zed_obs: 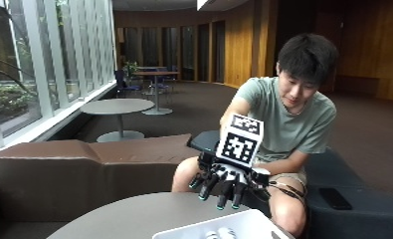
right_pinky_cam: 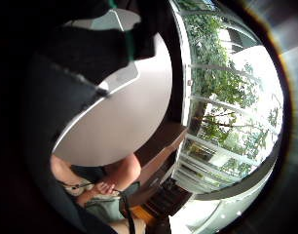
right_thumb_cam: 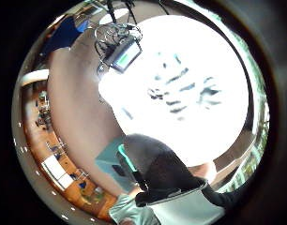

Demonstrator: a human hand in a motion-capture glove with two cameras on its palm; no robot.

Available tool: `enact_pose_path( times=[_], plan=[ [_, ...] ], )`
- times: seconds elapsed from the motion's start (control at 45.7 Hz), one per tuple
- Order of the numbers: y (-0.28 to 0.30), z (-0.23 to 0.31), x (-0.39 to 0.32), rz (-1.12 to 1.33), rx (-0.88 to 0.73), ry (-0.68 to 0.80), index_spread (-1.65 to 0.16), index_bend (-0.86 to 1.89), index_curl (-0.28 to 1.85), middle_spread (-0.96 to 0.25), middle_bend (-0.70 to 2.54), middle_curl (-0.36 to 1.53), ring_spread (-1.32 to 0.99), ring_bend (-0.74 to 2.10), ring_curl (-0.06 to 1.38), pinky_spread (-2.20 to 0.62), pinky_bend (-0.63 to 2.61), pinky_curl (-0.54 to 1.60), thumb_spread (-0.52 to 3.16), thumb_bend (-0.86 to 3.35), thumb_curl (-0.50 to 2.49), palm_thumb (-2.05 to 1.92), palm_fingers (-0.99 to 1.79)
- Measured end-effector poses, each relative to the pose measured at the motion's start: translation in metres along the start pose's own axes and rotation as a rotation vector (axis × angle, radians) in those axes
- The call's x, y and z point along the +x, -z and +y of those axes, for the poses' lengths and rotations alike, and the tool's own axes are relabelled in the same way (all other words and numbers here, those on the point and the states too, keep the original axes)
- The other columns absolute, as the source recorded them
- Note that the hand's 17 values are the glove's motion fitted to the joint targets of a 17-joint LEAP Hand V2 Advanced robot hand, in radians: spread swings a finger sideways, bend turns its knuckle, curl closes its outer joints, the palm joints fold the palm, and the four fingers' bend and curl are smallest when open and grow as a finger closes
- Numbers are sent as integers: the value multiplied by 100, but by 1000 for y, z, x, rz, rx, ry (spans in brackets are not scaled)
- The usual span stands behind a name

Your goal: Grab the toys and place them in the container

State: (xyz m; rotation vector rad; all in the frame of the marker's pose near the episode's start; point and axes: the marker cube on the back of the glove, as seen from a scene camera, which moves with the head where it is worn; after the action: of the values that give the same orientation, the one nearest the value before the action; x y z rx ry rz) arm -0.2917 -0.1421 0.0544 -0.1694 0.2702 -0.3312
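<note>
The gloved right hand [zed_obs: 224,183] is hovering over the round grey surface [zed_obs: 130,216], its fingers [zed_obs: 208,188] hanging straight and spread, holding nothing. The white container [zed_obs: 245,224] is sitting just beside it (small pale toys [zed_obs: 217,234] are lying inside).

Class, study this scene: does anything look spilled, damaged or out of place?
Nothing stands out. The gloved right hand hangs above the round table with fingers pointing down, holding nothing. The white container sits upright at the table's near edge.
</note>
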Motion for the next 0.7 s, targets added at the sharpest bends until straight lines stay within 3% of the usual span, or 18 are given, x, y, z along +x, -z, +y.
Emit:
enact_pose_path(
  times=[0.044,0.175,0.416,0.7],
  plan=[
    [4,2,1,-3,55,4,-24,13,73,-13,54,59,-18,87,59,-11,125,64,101,-12,61,-11,-44],
    [19,4,3,-72,147,21,-24,13,61,-11,43,52,-11,67,51,-3,111,58,103,-12,50,-15,-27],
    [29,16,-12,-166,151,98,-26,20,56,-15,37,48,-9,52,43,-1,80,45,124,-8,34,-13,-11],
    [57,69,-26,-101,224,170,-25,15,51,-18,27,45,-13,43,40,-2,68,39,155,-3,21,-9,-5]
  ],
)
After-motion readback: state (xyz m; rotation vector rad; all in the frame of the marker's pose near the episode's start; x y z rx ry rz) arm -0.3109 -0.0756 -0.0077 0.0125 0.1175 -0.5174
